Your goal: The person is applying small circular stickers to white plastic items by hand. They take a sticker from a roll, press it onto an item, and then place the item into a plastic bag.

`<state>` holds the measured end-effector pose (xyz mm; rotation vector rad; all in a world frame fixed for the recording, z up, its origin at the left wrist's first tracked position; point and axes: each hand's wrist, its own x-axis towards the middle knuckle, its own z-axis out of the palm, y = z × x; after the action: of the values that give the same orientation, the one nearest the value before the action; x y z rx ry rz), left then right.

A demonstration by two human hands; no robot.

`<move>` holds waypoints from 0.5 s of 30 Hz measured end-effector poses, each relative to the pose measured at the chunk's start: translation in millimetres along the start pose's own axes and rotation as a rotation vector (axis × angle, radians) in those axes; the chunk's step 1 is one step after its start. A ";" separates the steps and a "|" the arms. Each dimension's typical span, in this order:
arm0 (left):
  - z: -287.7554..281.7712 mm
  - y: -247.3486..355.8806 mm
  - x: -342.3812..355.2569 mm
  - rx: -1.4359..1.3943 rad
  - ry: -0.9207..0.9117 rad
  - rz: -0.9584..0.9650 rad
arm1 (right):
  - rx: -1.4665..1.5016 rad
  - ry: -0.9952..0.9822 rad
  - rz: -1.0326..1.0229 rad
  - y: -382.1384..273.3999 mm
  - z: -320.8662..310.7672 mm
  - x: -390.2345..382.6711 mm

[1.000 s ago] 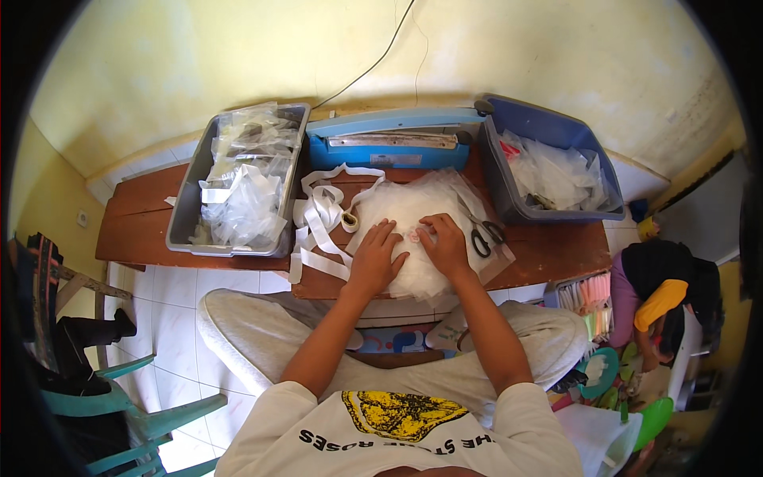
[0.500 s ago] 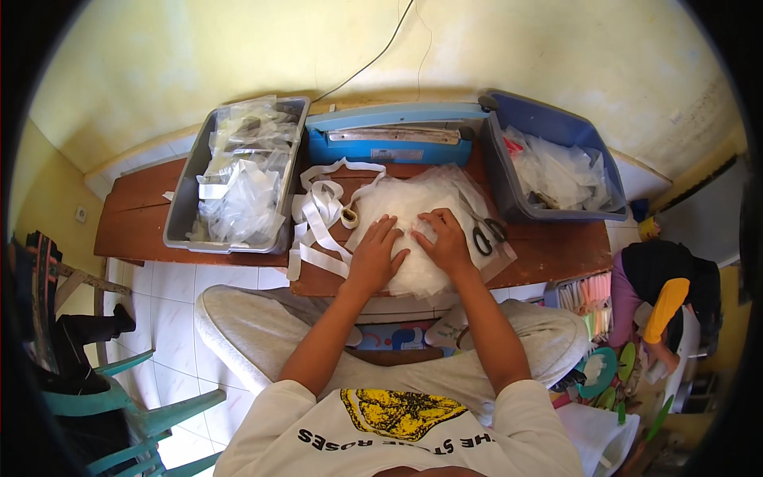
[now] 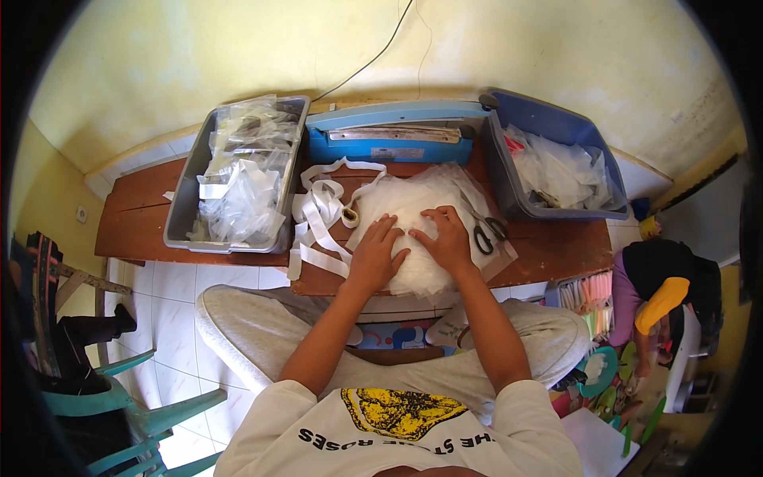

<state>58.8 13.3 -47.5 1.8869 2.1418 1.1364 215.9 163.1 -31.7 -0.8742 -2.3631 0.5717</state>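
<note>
While flat on bag pile [image 3: 413, 215], left hand [image 3: 375, 258], right hand [image 3: 445, 238] adjacent.

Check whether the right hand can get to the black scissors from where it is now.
Probably yes. The right hand lies flat on the pile of clear bags, and the scissors lie just to its right on that pile's edge, uncovered, with nothing between them.

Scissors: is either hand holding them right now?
No, the black-handled scissors lie on the table just right of the right hand, while both that and the left hand rest flat on the clear plastic bag pile.
</note>
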 end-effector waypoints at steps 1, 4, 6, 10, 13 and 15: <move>-0.1 0.1 0.4 -0.001 0.000 -0.002 | -0.019 0.024 -0.017 -1.1 0.1 0.5; -1.8 1.3 0.6 -0.008 -0.004 -0.012 | -0.035 0.044 -0.004 -2.0 -0.4 4.6; -3.0 3.4 2.4 -0.017 -0.009 -0.020 | -0.033 0.039 0.030 0.1 -1.5 6.7; -4.0 3.0 4.2 -0.030 -0.012 -0.017 | -0.031 0.019 0.113 3.9 -1.8 9.9; -3.7 2.8 5.2 -0.034 -0.013 -0.030 | -0.028 0.021 0.110 3.6 -1.9 10.9; -3.7 2.4 5.6 -0.034 -0.011 -0.033 | -0.030 0.032 0.091 -0.4 -3.0 9.8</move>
<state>57.5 16.3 -41.2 1.8320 2.1257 1.1456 211.3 170.2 -25.8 -1.0018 -2.3179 0.5554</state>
